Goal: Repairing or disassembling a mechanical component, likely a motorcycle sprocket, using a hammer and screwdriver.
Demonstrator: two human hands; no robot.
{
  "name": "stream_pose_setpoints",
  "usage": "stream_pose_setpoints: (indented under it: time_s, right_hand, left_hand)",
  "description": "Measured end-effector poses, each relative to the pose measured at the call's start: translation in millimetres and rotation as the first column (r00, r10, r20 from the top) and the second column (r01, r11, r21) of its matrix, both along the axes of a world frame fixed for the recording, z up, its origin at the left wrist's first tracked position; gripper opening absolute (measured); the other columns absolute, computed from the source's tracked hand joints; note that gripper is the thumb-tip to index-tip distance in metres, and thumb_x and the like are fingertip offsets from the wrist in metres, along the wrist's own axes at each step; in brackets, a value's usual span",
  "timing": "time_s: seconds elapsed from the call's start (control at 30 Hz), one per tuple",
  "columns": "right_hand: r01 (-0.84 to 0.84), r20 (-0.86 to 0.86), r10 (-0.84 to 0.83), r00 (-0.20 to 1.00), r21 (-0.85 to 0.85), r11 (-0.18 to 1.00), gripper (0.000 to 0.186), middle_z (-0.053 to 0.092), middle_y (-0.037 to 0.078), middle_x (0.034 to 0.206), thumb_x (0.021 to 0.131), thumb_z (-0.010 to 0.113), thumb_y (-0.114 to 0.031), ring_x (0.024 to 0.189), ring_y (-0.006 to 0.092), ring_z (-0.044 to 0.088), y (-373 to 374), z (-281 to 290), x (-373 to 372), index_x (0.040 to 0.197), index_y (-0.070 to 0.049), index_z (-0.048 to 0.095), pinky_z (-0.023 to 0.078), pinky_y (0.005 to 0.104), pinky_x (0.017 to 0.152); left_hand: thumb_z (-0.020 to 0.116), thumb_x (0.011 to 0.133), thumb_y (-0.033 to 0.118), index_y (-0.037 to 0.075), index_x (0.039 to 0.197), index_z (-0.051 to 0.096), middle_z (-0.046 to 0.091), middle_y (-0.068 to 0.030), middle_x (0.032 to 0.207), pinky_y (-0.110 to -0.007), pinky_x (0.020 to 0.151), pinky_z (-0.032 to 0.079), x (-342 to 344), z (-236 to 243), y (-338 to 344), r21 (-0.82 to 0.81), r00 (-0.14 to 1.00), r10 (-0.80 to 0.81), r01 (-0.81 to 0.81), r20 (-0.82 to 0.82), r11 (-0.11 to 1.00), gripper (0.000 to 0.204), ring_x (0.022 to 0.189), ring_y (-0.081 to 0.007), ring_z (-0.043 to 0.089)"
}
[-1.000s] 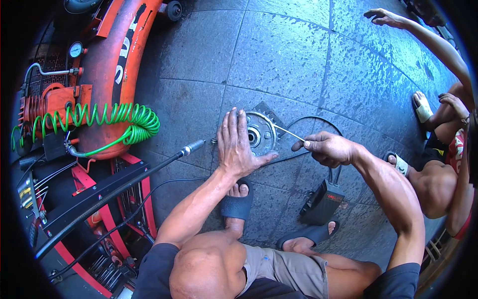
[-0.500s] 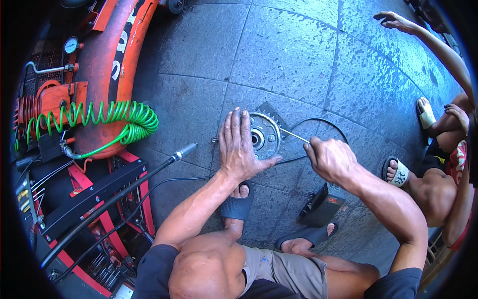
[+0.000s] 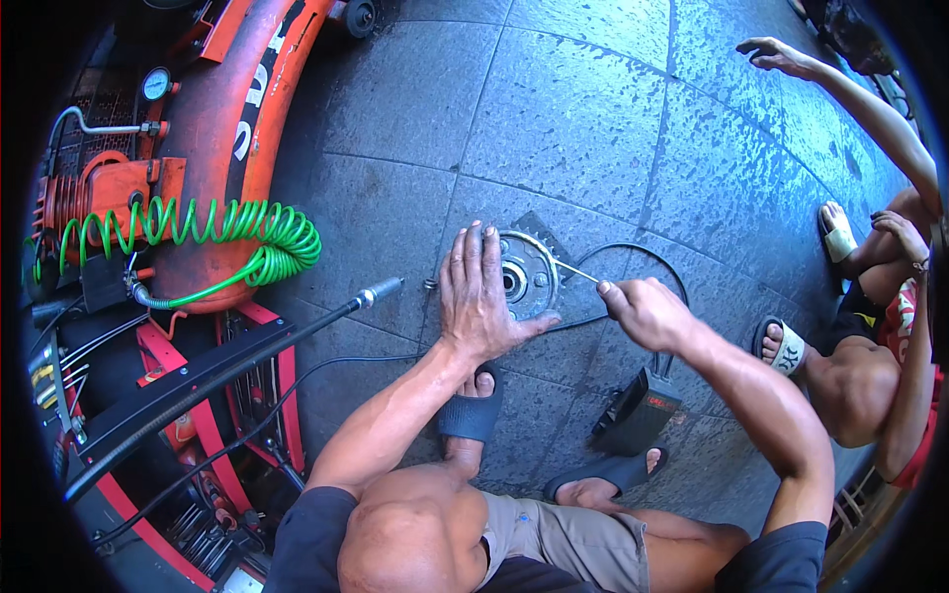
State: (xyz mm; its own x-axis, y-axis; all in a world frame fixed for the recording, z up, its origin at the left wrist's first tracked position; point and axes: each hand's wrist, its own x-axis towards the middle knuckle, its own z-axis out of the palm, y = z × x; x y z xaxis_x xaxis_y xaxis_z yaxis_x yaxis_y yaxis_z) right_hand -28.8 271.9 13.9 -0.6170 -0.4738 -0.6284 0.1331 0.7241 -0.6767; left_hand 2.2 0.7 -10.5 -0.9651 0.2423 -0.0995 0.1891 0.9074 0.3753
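Note:
A round metal hub (image 3: 539,282) with a bearing hole at its centre lies on the floor before me. My left hand (image 3: 474,301) rests flat over the hub's left side, fingers pointing away and thumb stretched along its near edge. In my closed right hand (image 3: 647,313), to the right of the hub, is the end of a thin pale rod-like piece (image 3: 578,271). Its other end meets the hub's upper right rim, where a yellowish band (image 3: 534,242) curves. Whether band and piece are one, I cannot tell. A dark flat piece (image 3: 554,233) shows under the hub.
A black cable (image 3: 662,252) loops right of the hub near a black box (image 3: 643,410). At left stand an orange air compressor (image 3: 208,148), a coiled green hose (image 3: 282,247) and a red-black tool rack (image 3: 188,390). Another person's sandalled foot (image 3: 786,346) is at right.
My right hand has shifted slightly left, with the thin piece still in it. My left hand stays on the hub. The whole view has moved a little.

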Motion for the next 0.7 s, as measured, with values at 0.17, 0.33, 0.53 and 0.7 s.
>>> stream_pose_setpoints:
  time_s: [0.17, 0.33, 0.53, 0.7]
  right_hand:
    - [0.037, -0.198, 0.026, 0.98, 0.308, 0.951, 0.047, 0.068, 0.029, 0.077, 0.105, 0.045, -0.038, 0.079, 0.0508, 0.067, -26, 39, 3, 0.091, -0.001, 0.07, 0.055, 0.0573, 0.077]
    - [-0.01, 0.579, -0.02, 0.815, 0.048, 0.999, 0.071, 0.045, 0.003, 0.05, 0.107, 0.032, -0.06, 0.04, 0.0173, 0.043, 5, 6, -38, 0.076, -0.004, 0.061, 0.037, 0.0376, 0.041]
    - [0.371, 0.71, -0.219, 0.67, -0.064, 0.927, 0.067, 0.036, -0.003, 0.051, 0.107, 0.033, -0.062, 0.04, 0.0124, 0.029, -5, -10, 13, 0.076, -0.007, 0.055, 0.026, 0.0325, 0.038]
    - [0.132, -0.33, -0.046, 0.943, 0.245, 0.96, 0.055, 0.066, 0.025, 0.065, 0.107, 0.044, -0.044, 0.059, 0.0434, 0.067, -23, 19, 25, 0.082, 0.0, 0.065, 0.054, 0.0519, 0.06]
  left_hand:
    - [0.082, 0.064, 0.073, -0.011, 0.153, 0.023, 0.027, -0.0334, 0.155, -0.061, 0.119, 0.025, -2, 8, -1, -0.031, 1.0, -0.008, 0.009, 0.015, 0.999, 0.135, 0.146, -0.0479, 0.026]
    - [0.082, 0.064, 0.074, -0.01, 0.153, 0.024, 0.028, -0.0328, 0.155, -0.061, 0.118, 0.025, 0, 6, 1, -0.02, 1.0, -0.011, 0.011, 0.006, 1.0, 0.135, 0.146, -0.0478, 0.026]
    - [0.081, 0.063, 0.075, -0.01, 0.153, 0.024, 0.028, -0.0331, 0.156, -0.061, 0.118, 0.025, -1, 2, 2, -0.04, 0.999, -0.026, 0.025, -0.033, 0.999, 0.136, 0.146, -0.0478, 0.027]
    - [0.083, 0.062, 0.073, -0.01, 0.153, 0.026, 0.028, -0.0331, 0.156, -0.061, 0.119, 0.024, -1, 4, -3, -0.015, 1.0, -0.025, 0.025, -0.005, 1.0, 0.136, 0.146, -0.048, 0.027]
